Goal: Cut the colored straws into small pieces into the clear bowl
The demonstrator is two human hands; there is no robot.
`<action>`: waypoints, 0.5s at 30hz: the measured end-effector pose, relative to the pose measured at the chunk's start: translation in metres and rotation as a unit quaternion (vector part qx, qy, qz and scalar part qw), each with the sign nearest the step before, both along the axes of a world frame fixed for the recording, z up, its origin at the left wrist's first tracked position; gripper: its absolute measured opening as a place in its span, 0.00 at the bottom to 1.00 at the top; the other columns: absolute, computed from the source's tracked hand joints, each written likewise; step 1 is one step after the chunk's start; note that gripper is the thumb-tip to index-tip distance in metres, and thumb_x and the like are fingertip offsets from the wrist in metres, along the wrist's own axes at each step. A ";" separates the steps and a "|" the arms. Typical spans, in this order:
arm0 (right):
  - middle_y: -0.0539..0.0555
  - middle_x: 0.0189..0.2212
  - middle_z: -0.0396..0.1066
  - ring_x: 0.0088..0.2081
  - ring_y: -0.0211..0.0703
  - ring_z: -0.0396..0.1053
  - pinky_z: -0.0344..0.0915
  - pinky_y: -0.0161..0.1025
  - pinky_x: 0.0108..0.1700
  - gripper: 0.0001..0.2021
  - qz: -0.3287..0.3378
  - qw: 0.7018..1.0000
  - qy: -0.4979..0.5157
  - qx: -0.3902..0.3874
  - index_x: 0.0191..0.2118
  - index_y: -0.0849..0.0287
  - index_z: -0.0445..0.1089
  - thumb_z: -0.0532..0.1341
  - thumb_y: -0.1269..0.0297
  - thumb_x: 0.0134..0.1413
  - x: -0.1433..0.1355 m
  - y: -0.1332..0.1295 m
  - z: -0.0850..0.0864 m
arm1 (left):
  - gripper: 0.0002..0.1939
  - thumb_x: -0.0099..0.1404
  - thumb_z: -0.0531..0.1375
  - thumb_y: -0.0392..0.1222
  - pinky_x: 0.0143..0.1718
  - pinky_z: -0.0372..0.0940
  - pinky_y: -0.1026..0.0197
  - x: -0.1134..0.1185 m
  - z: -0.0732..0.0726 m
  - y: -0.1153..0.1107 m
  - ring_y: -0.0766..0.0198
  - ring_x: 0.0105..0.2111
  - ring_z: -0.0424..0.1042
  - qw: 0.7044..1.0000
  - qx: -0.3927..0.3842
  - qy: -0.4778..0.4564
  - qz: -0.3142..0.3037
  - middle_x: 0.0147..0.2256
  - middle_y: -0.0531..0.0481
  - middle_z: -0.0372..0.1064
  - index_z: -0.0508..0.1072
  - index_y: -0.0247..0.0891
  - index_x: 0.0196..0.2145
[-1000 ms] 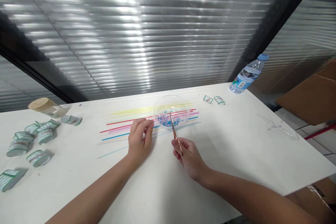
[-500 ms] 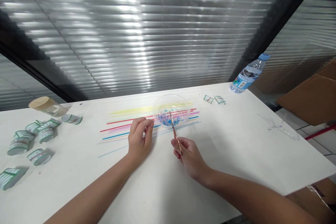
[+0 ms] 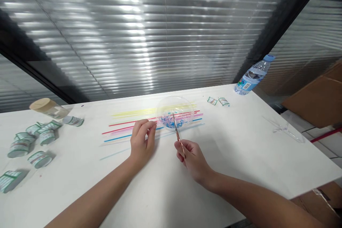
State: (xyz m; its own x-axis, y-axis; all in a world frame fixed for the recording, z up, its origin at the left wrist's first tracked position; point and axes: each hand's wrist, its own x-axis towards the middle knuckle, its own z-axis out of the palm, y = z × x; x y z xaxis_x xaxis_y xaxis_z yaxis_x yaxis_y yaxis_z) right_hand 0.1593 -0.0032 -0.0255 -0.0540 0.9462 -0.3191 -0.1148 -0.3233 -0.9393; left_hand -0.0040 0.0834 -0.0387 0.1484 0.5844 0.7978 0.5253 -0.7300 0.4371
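Observation:
My right hand point(image 3: 193, 160) is wrapped round the handles of scissors point(image 3: 177, 134), whose blades point away over the near part of a clear round bowl point(image 3: 175, 101). Small blue and purple pieces point(image 3: 171, 123) lie in the bowl. Thin coloured sticks, yellow point(image 3: 133, 112), red point(image 3: 128, 122) and blue point(image 3: 117, 138) among them, stretch across the table on both sides of the bowl. Over the sticks, left of the bowl, my left hand point(image 3: 143, 139) has its fingers bent and pinched together; what they hold, if anything, is too small to name.
Several green-and-white wrapped packs point(image 3: 46, 137) and a jar with a tan lid point(image 3: 49, 108) are at the left of the white table point(image 3: 149, 199). Two small packets point(image 3: 223, 102), a water bottle point(image 3: 252, 78) and a clear plastic item point(image 3: 283, 129) are to the right.

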 end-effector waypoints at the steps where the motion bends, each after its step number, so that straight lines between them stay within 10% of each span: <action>1: 0.45 0.18 0.50 0.20 0.25 0.44 0.41 0.30 0.23 0.31 0.000 1.000 0.003 -0.003 0.22 0.62 0.50 0.57 0.34 0.49 0.000 0.000 0.001 | 0.09 0.64 0.57 0.28 0.30 0.66 0.66 0.000 0.000 0.000 0.68 0.35 0.66 1.000 -0.001 0.001 0.000 0.35 0.50 0.65 0.70 0.39 0.40; 15: 0.46 0.18 0.50 0.20 0.25 0.43 0.41 0.30 0.23 0.32 -0.005 1.000 0.010 0.006 0.21 0.62 0.50 0.57 0.34 0.48 -0.001 0.000 0.003 | 0.07 0.66 0.56 0.31 0.31 0.66 0.65 0.000 0.001 -0.001 0.67 0.34 0.66 1.000 0.009 0.006 0.004 0.34 0.49 0.66 0.71 0.38 0.39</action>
